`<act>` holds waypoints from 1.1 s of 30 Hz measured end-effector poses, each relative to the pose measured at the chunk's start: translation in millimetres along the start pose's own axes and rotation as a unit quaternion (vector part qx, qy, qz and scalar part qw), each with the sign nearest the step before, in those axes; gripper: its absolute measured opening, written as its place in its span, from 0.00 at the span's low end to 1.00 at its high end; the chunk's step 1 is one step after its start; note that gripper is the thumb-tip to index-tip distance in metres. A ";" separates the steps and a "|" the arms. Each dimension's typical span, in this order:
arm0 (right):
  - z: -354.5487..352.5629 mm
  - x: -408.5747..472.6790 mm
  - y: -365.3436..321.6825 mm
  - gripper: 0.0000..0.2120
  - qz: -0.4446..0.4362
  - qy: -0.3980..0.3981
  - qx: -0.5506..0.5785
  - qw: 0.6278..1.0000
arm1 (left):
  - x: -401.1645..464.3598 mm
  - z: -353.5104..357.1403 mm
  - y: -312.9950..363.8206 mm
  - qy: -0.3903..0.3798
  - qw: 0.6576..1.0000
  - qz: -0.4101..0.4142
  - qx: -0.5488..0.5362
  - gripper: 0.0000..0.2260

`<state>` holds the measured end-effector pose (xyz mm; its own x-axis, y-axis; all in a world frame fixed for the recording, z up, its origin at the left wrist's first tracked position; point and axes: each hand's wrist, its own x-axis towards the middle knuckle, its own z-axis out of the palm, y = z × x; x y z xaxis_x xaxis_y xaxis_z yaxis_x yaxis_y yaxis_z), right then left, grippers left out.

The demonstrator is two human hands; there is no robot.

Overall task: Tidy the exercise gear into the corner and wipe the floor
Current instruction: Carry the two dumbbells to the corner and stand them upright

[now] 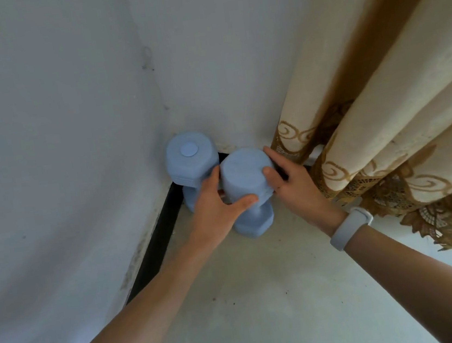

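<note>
Two light-blue dumbbells stand on end in the corner of the room. The left dumbbell (189, 158) is against the wall, untouched. The right dumbbell (245, 174) stands beside it, its lower head on the floor. My left hand (217, 203) grips its upper head from the left, thumb across the front. From the right, my right hand (291, 183) holds the same head, with the thumb on its top edge and the fingers behind it.
White walls (72, 133) meet in the corner, with a black skirting strip (157, 245) along the left wall. A cream and gold curtain (384, 123) hangs close on the right, its lace hem reaching the pale floor (262, 295). Small dark specks lie on the floor.
</note>
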<state>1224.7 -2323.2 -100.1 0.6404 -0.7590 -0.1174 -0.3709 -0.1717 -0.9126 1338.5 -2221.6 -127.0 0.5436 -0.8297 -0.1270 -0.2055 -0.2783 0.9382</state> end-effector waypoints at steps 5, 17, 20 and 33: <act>2.2 -9.7 12.9 0.18 -0.067 0.073 -0.082 0.992 | -10.4 4.8 -8.2 0.043 0.996 0.034 0.072 0.30; -4.6 -27.4 39.5 0.26 -0.171 0.031 -0.280 0.944 | -10.5 6.8 -3.6 -0.014 0.987 0.077 0.142 0.35; 2.5 -31.0 30.7 0.26 -0.115 0.023 -0.311 0.943 | -12.5 -1.2 6.7 -0.034 0.975 0.060 0.210 0.30; -73.0 -134.5 -196.7 0.20 0.115 -0.098 -0.289 0.945 | -131.1 -88.3 221.2 -0.079 0.924 -0.083 0.364 0.19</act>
<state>1162.4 -2233.2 123.8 0.5895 -0.6968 -0.4086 -0.7845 -0.3734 -0.4951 1293.6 -2131.7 125.6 0.5029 -0.7911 -0.3483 -0.6551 -0.6117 0.4434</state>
